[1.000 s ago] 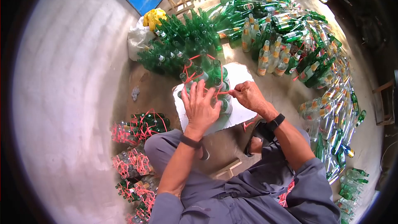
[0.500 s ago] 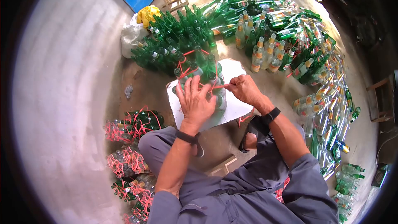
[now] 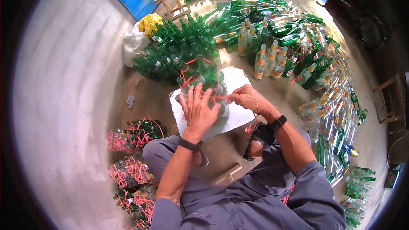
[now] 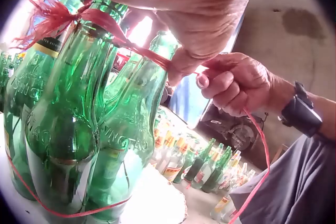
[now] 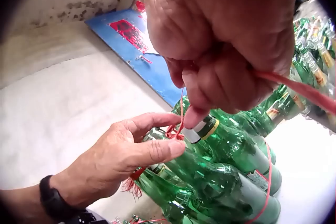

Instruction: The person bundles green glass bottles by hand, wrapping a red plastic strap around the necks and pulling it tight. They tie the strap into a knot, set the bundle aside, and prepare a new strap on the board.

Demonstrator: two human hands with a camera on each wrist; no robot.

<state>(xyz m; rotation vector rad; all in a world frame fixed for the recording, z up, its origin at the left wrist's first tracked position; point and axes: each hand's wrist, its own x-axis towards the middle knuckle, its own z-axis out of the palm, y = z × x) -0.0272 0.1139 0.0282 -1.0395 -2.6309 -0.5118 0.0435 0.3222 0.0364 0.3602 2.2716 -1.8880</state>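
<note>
A cluster of green glass bottles (image 3: 201, 64) stands upright on a white board (image 3: 237, 81), with red plastic string (image 3: 220, 98) round the necks. My left hand (image 3: 198, 113) rests over the near bottle tops, fingers spread. Its thumb (image 4: 181, 66) presses the string beside a bottle neck. Just right of the cluster, my right hand (image 3: 252, 101) grips the string with curled fingers, and the strand runs taut between both hands. A loose length (image 4: 262, 153) hangs from the right fist. Lower down, another strand (image 4: 84, 214) circles the bottle bodies.
Many green bottles (image 3: 183, 38) stand behind the board. A long heap of lying bottles (image 3: 336, 115) curves along the right. String-tied bundles (image 3: 128, 172) sit at the left by the pale wall (image 3: 72, 102). A small wooden stool (image 3: 172, 4) stands at the back.
The head view has shifted slightly. My right hand has come a little closer to the cluster, still gripping the string. My left hand keeps its place on the bottle tops.
</note>
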